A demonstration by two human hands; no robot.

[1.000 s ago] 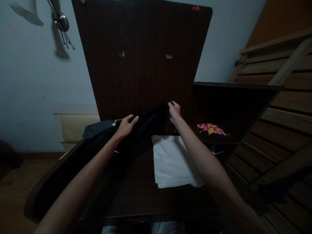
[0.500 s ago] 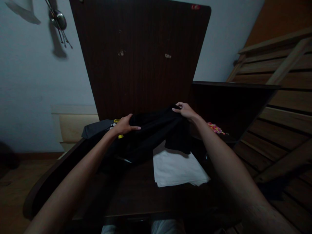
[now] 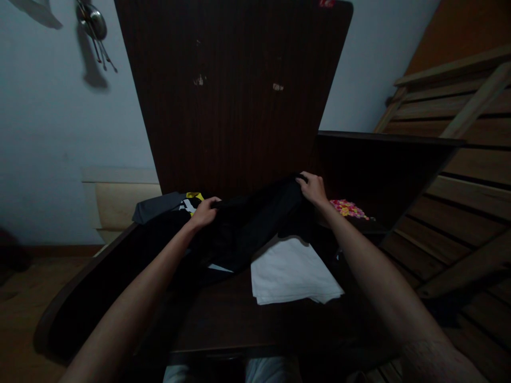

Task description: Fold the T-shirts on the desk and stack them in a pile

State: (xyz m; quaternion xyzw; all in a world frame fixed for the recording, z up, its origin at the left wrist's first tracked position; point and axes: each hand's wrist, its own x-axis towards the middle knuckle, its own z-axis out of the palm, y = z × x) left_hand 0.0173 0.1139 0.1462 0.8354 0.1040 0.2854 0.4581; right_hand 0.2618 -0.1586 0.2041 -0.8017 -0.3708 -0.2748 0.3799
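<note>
A black garment [image 3: 255, 223] stretches between my hands over the dark desk [image 3: 231, 319]; dim light hides what kind it is. My left hand [image 3: 205, 211] is closed on its left part. At the upper right corner, my right hand [image 3: 312, 187] pinches the cloth between thumb and fingers. Below the garment's right end lies a folded white cloth [image 3: 295, 271], partly covered by it. Just left of my left hand, a grey, yellow and white printed piece of clothing [image 3: 159, 206] rests at the back of the desk.
A tall dark wooden panel [image 3: 235, 106] rises behind the desk. To the right, a dark open compartment [image 3: 383, 181] contains a pink and yellow heap of small pieces [image 3: 349, 209]. Wooden slats [image 3: 471, 186] stand farther right. A metal lamp fitting [image 3: 93, 24] is on the wall.
My left hand has closed from an open spread onto the black garment. My right hand has moved slightly right, drawing the cloth's corner along and baring more of the white cloth.
</note>
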